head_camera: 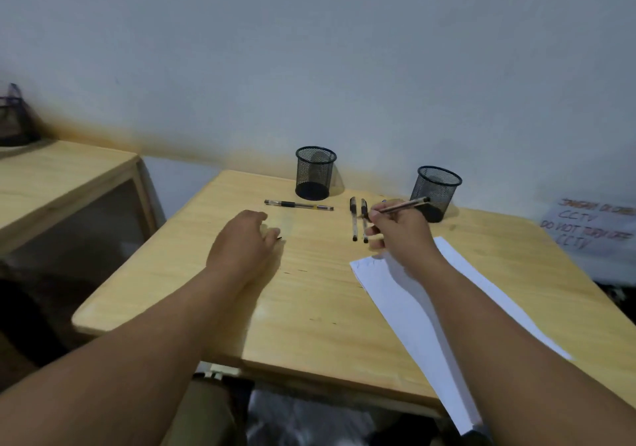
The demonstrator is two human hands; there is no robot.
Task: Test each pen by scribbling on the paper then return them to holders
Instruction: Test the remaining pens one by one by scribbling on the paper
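My right hand [401,228] grips a thin brown pen [402,206] in a writing hold, just beyond the far corner of the white paper [413,311]. Its back end points toward the right mesh holder [437,191]. Two black-capped pens [359,218] lie side by side just left of that hand. A clear pen with a black grip [298,205] lies crosswise in front of the left mesh holder [315,172]. My left hand [244,239] rests on the table with fingers curled; a small dark tip shows at its fingertips, and whether it holds something I cannot make out.
The wooden table [309,308] stands against a pale wall. A second wooden table [62,173] sits to the left across a gap. A handwritten CCTV sign [592,225] lies beyond the right edge. Both holders look empty.
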